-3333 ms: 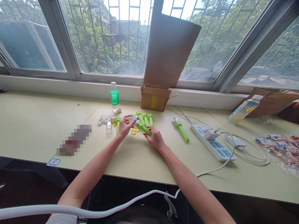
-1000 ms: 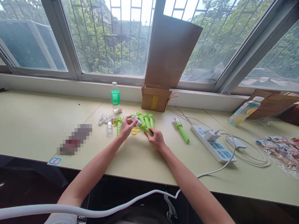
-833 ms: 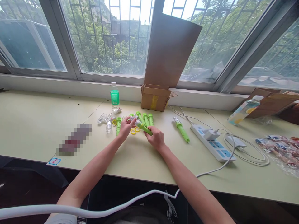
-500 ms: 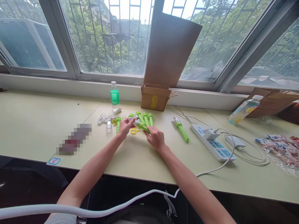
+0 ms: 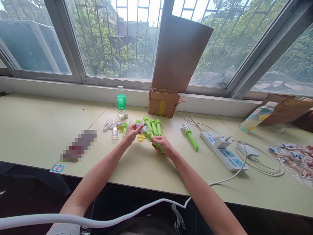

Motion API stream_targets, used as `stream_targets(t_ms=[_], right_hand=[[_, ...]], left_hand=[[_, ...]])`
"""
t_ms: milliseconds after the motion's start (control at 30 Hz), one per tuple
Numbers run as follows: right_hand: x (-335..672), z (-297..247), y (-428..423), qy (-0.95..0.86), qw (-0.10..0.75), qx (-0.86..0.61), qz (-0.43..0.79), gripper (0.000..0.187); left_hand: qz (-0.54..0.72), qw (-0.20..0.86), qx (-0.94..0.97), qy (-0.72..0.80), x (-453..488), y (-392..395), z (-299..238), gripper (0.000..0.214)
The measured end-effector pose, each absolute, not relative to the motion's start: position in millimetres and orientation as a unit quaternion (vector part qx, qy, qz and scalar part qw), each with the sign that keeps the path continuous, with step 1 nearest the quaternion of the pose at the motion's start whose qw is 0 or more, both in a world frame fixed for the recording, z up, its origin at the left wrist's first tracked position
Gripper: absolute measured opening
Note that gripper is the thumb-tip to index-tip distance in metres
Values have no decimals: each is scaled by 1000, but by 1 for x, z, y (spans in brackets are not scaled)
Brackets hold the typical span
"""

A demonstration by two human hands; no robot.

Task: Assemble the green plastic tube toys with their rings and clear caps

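A green toy flashlight (image 5: 147, 133) with a clear head is held slantwise above the table between both hands. My left hand (image 5: 132, 134) is closed, its fingertips pinching the clear upper end. Wrapped round the green lower body is my right hand (image 5: 163, 144). Just behind lie several green flashlight bodies (image 5: 153, 126), with yellow rings (image 5: 140, 138) close to my left fingers. A single clear cap (image 5: 114, 133) stands left of that hand, near a group of clear caps (image 5: 111, 124) lying together. Off to the right lies another green flashlight with a clear head (image 5: 190, 136).
A bottle with a green label (image 5: 121, 101) and a small cardboard box (image 5: 163, 103) stand by the window. On the right are a white power strip (image 5: 223, 151) with cables, a tilted drink bottle (image 5: 256, 118) and plastic-wrapped packets (image 5: 290, 160). A white cable (image 5: 97, 224) crosses low in front.
My right hand has moved slightly right and down along with the green flashlight, which now shows more of its length. My left hand stays at the clear end.
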State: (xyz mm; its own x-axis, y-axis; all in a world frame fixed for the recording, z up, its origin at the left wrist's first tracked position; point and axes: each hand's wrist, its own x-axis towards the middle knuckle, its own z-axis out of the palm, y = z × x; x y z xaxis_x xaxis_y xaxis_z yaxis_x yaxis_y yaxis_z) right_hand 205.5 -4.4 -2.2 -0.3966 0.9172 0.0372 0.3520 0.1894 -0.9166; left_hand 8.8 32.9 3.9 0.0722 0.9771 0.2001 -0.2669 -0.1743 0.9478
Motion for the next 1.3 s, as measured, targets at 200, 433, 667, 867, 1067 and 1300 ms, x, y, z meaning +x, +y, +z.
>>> stream_targets(t_ms=[200,433,667,867,1067,1300], right_hand=[[200,-3,-8,-702,357,-487,378,48],[201,-16,-4,-742,359,-566,16,29],[198,-14,-9,-790,291,-538,-51,33],[188,-9,-13,-783,322,-525,86,39],[192,-4,-11,-700,321,-473,429,51],[199,4,-13,-598,318,-429,597,46]], left_hand=[[585,546,501,329,10,28,7,39],[571,562,475,364,15,25,6,44],[589,569,448,359,14,27,6,41],[596,567,446,352,10,32,3,41],[587,575,468,327,7,34,4,37],[583,585,492,274,7,29,9,39]])
